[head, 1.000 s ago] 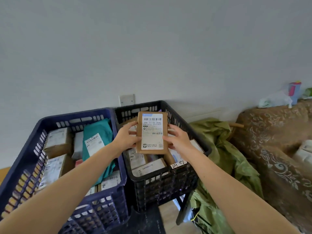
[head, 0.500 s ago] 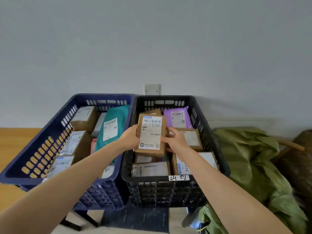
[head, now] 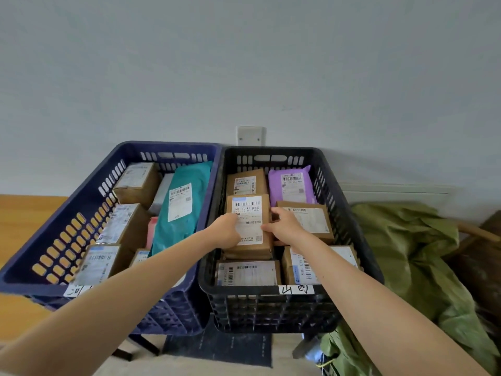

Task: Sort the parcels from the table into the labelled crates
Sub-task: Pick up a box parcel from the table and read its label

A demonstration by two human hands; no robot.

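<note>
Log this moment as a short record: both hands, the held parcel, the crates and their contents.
left hand: grips the brown parcel at its left edge
right hand: grips its right edge
brown parcel: label up, inside the black crate, above other boxes; contact unclear
black crate: handwritten tag in front; also holds a purple mailer
blue crate: beside it on the left; holds cardboard boxes, teal mailer

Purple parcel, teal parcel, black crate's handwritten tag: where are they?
purple parcel [head: 291,185]: head view, on its white shipping label.
teal parcel [head: 180,204]: head view, on its white shipping label.
handwritten tag [head: 295,289]: head view, middle of the white strip.
</note>
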